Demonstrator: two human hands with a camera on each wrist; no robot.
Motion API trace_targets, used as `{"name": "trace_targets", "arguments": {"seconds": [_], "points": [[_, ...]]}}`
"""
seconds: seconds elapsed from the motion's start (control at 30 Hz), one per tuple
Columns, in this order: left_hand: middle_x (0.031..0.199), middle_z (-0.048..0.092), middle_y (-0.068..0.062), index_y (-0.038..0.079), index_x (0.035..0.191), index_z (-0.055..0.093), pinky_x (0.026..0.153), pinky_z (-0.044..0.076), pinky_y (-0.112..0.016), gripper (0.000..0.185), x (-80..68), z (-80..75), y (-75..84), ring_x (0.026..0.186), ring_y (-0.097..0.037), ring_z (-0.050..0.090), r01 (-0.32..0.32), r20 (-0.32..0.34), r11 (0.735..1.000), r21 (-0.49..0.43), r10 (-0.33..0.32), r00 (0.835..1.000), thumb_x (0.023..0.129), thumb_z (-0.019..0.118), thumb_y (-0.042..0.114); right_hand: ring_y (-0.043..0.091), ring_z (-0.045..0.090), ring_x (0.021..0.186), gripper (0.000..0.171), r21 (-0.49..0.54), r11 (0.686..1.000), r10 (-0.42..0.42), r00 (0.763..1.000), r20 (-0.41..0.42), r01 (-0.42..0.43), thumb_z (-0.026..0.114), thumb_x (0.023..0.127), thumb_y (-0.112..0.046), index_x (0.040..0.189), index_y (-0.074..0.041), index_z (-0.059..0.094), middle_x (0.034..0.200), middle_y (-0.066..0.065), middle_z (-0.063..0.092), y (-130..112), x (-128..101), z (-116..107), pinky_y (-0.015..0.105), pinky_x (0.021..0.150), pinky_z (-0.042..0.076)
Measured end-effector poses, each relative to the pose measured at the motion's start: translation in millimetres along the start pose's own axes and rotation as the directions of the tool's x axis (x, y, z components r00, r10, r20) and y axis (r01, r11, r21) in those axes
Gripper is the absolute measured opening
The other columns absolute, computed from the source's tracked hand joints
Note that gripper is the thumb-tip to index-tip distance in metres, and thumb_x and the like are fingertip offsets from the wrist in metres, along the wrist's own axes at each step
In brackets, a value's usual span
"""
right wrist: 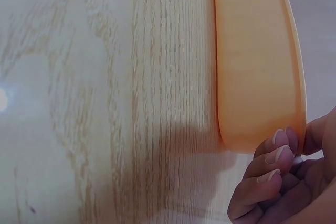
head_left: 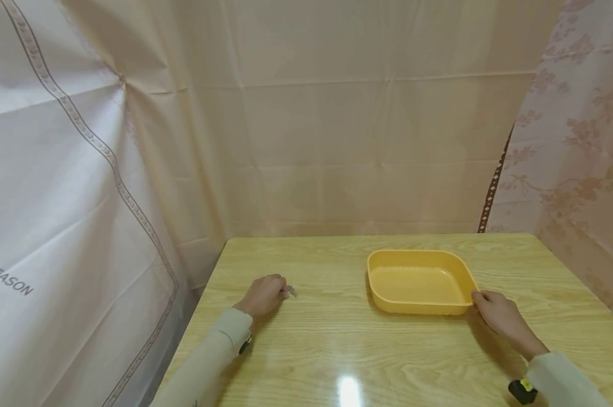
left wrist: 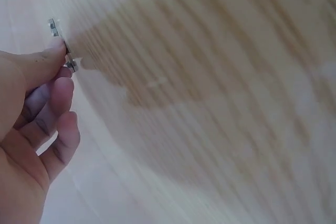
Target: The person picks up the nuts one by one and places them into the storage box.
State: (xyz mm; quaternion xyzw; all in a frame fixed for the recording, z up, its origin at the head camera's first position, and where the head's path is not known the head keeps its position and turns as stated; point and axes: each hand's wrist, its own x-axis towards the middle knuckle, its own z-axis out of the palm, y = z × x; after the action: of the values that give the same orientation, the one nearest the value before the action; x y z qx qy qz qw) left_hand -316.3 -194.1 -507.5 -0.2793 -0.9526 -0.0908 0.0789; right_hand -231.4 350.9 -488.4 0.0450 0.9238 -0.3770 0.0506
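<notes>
Left hand (head_left: 263, 295) pinches small metal clip (head_left: 292, 291) on tabletop (head_left: 337, 339), right hand (head_left: 500, 316) curled on tray (head_left: 418, 281) corner (steady tray, lift clip cleanly).

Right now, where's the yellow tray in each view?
Head: the yellow tray sits right of centre on the wooden table; the right hand grips its near right corner.
Left wrist: not in it; only the left hand pinching a small metal piece.
Right wrist: its outer wall fills the upper right, fingertips on the corner.
Shared landmark: the table's wood grain.
</notes>
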Motion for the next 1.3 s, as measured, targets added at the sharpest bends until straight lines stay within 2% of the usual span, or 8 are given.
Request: {"name": "trace_targets", "arguments": {"seconds": [0.33, 0.53, 0.63, 0.8, 0.93, 1.13, 1.3], "points": [[0.086, 0.069, 0.003, 0.013, 0.09, 0.078, 0.068, 0.056, -0.026, 0.008, -2.8, -3.2, -2.7, 0.077, -0.013, 0.068, -0.064, -0.015, 0.996, 0.066, 0.065, 0.998, 0.091, 0.08, 0.02, 0.018, 0.046, 0.057, 0.055, 0.009, 1.0, -0.009, 1.0, -0.01, 0.009, 0.026, 0.112, -0.042, 0.088, -0.002, 0.056, 0.068, 0.005, 0.053, 1.4, -0.2, 1.3, 0.03, 0.052, 0.04], [0.086, 0.068, 0.002, 0.012, 0.092, 0.078, 0.067, 0.055, -0.025, 0.008, -5.5, -3.3, -4.2, 0.076, -0.012, 0.066, -0.084, -0.013, 0.995, 0.052, 0.085, 0.996, 0.094, 0.077, 0.019, 0.017, 0.047, 0.057, 0.057, 0.021, 1.0, -0.005, 1.0, -0.004, 0.005, 0.027, 0.112, -0.044, 0.088, -0.003, 0.057, 0.069, 0.005, 0.055, 2.3, 0.0, 1.1, 0.03, 0.052, 0.04], [0.085, 0.066, 0.004, 0.013, 0.092, 0.078, 0.065, 0.053, -0.025, 0.008, -6.3, -1.3, -6.0, 0.073, -0.009, 0.063, -0.089, -0.034, 0.995, 0.039, 0.09, 0.995, 0.095, 0.076, 0.019, 0.018, 0.047, 0.057, 0.057, 0.025, 1.0, -0.002, 1.0, -0.003, 0.002, 0.027, 0.112, -0.044, 0.086, -0.003, 0.056, 0.07, 0.005, 0.055, 2.1, -0.3, 1.3, 0.03, 0.052, 0.04], [0.083, 0.062, 0.007, 0.014, 0.09, 0.075, 0.061, 0.049, -0.025, 0.009, -5.2, 2.0, -8.2, 0.069, -0.006, 0.056, -0.062, -0.076, 0.998, -0.001, 0.062, 0.995, 0.097, 0.073, 0.02, 0.018, 0.046, 0.057, 0.056, 0.021, 1.0, -0.019, 1.0, -0.018, 0.02, 0.028, 0.112, -0.044, 0.084, -0.003, 0.054, 0.068, 0.005, 0.054, 1.6, -0.4, 1.7, 0.03, 0.053, 0.039], [0.083, 0.061, 0.008, 0.014, 0.09, 0.072, 0.062, 0.049, -0.025, 0.009, -4.2, 2.6, -7.5, 0.07, -0.006, 0.056, -0.048, -0.1, 0.997, -0.059, 0.042, 0.994, 0.098, 0.07, 0.018, 0.017, 0.046, 0.055, 0.056, 0.036, 0.999, -0.016, 1.0, -0.01, 0.016, 0.028, 0.112, -0.044, 0.084, -0.003, 0.054, 0.067, 0.004, 0.053, 1.2, -1.1, 1.5, 0.03, 0.051, 0.039], [0.083, 0.061, 0.008, 0.014, 0.09, 0.069, 0.063, 0.05, -0.026, 0.009, -3.4, 3.7, -7.5, 0.072, -0.006, 0.056, -0.029, -0.103, 0.996, -0.083, 0.021, 0.994, 0.099, 0.067, 0.015, 0.014, 0.043, 0.052, 0.055, 0.083, 0.997, -0.006, 1.0, 0.013, 0.005, 0.029, 0.113, -0.043, 0.086, -0.003, 0.054, 0.065, 0.003, 0.051, 0.6, -1.1, 1.4, 0.029, 0.048, 0.04], [0.085, 0.06, 0.007, 0.014, 0.092, 0.067, 0.065, 0.051, -0.028, 0.01, -2.0, -1.1, -4.5, 0.074, -0.007, 0.056, -0.01, -0.097, 0.992, -0.128, -0.002, 0.995, 0.101, 0.066, 0.016, 0.014, 0.044, 0.052, 0.055, 0.087, 0.996, -0.001, 1.0, 0.011, 0.0, 0.03, 0.112, -0.044, 0.086, -0.002, 0.055, 0.066, 0.002, 0.051, 1.0, -1.2, 1.0, 0.029, 0.048, 0.04]]}}
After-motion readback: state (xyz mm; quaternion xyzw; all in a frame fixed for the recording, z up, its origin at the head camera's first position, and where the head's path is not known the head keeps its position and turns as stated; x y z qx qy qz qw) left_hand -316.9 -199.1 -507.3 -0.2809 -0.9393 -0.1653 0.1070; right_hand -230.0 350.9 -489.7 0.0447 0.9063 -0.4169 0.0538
